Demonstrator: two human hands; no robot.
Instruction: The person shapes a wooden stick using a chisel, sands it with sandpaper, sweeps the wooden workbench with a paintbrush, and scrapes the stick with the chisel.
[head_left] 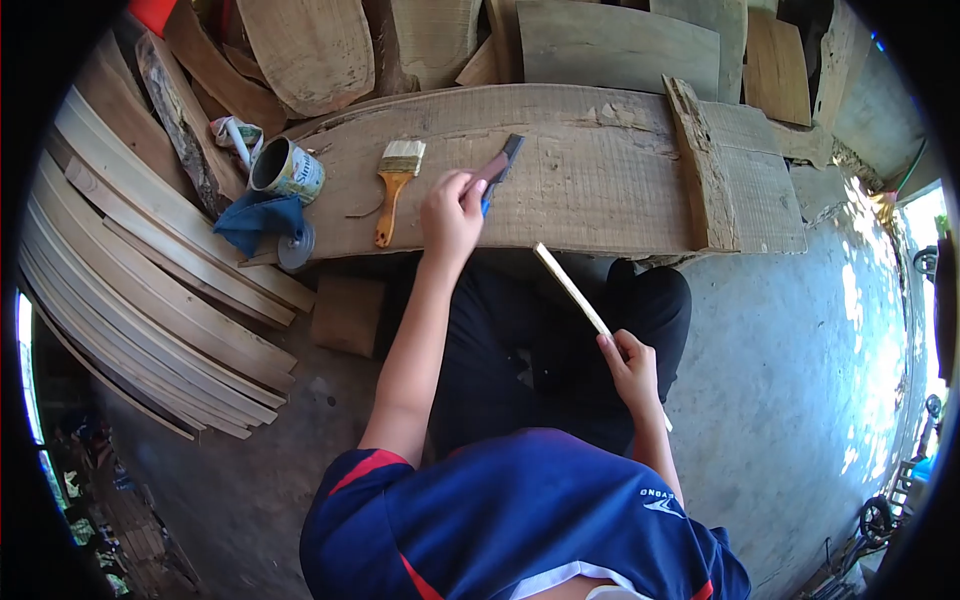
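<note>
My left hand [452,218] is over the front part of a thick wooden slab, fingers closed. It grips a flat brown and dark-grey strip [497,168], perhaps folded sandpaper; a bit of blue shows below it. In my right hand [631,370], closed around it, is a thin pale wooden stick [568,285]. The stick slants over my lap, its upper end near the slab's front edge. Left of my left hand, a paintbrush [392,198] with a wooden handle and pale bristles lies on the slab [590,190].
An open paint can [287,170] and a blue cloth [257,222] sit at the slab's left end. Long wooden strips [150,300] are stacked at left. A rough narrow board [702,165] crosses the slab at right. Wood slabs [305,50] lean behind.
</note>
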